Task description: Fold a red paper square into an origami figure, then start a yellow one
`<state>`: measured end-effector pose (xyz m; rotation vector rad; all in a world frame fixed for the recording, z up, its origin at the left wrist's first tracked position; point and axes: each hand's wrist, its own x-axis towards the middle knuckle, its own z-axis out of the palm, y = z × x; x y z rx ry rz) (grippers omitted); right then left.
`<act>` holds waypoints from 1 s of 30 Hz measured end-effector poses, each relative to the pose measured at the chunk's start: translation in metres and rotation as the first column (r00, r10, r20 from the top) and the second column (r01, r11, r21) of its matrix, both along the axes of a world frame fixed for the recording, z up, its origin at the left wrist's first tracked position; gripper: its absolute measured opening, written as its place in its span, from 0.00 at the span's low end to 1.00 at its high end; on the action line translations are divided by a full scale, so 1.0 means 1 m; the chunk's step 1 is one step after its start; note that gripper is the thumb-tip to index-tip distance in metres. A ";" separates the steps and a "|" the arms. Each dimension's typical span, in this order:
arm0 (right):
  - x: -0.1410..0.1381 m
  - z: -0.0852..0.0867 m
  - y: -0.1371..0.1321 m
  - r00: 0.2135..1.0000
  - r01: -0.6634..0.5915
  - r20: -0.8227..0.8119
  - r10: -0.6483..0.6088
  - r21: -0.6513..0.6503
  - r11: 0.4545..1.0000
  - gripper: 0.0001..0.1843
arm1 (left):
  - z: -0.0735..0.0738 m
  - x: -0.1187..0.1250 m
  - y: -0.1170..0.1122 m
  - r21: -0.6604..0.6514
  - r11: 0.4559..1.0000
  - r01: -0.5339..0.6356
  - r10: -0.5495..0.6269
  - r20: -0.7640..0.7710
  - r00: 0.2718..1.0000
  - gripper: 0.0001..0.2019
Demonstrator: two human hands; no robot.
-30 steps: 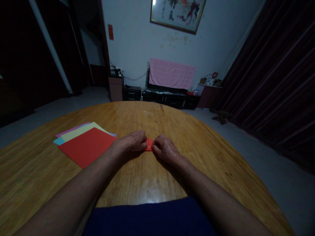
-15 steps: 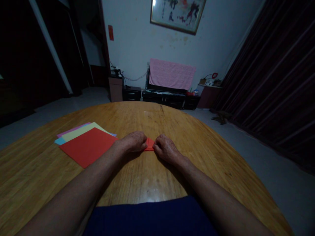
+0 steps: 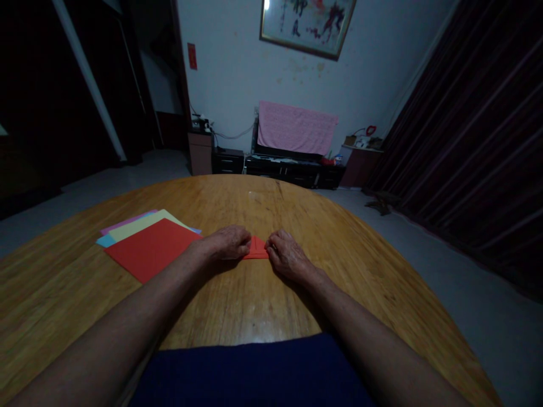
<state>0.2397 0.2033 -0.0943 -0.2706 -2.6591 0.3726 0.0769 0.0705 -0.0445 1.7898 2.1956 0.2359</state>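
Bending over a round wooden table, a person works a small folded red paper between two bare hands. The left hand and the right hand lie knuckles-up on the tabletop, one at each end of the paper. The paper rests flat on the wood near the table's middle and shows only as a red wedge in the gap between them. The fingers of both hands are curled in tight, their tips on the paper's ends; whether they pinch the edges or merely press them down cannot be told in the dim light. Both forearms stretch in from the bottom corners of the picture, above a navy garment at the near edge.

A fanned stack of coloured sheets lies on the table to the left, its right corner just beside the left wrist. A red sheet is on top and a yellow sheet under it, with a blue corner and a purple edge showing at the far side.

Beyond the table, a pink cloth hangs above a low dark cabinet against a pale wall. A framed painting hangs higher up, and a dark striped curtain fills the right side of the room.
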 end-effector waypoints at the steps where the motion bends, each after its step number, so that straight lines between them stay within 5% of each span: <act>1: 0.000 0.000 -0.001 1.000 0.011 0.004 -0.011 0.005 1.000 0.06 | -0.001 0.001 -0.002 0.032 0.999 0.009 -0.009 -0.004 1.000 0.07; 14: 0.005 -0.011 0.008 0.999 0.051 0.001 -0.051 0.019 0.999 0.10 | -0.015 -0.013 -0.017 0.134 0.985 0.112 -0.104 -0.063 0.993 0.08; 22: 0.009 -0.009 0.014 0.999 0.037 0.034 -0.038 0.018 0.999 0.11 | -0.024 -0.018 -0.018 0.184 0.978 0.098 -0.108 0.046 0.993 0.13; 30: 0.003 0.004 -0.003 0.998 0.058 -0.042 -0.054 0.120 0.991 0.06 | -0.013 -0.006 -0.024 0.197 0.972 0.125 -0.139 0.063 0.988 0.17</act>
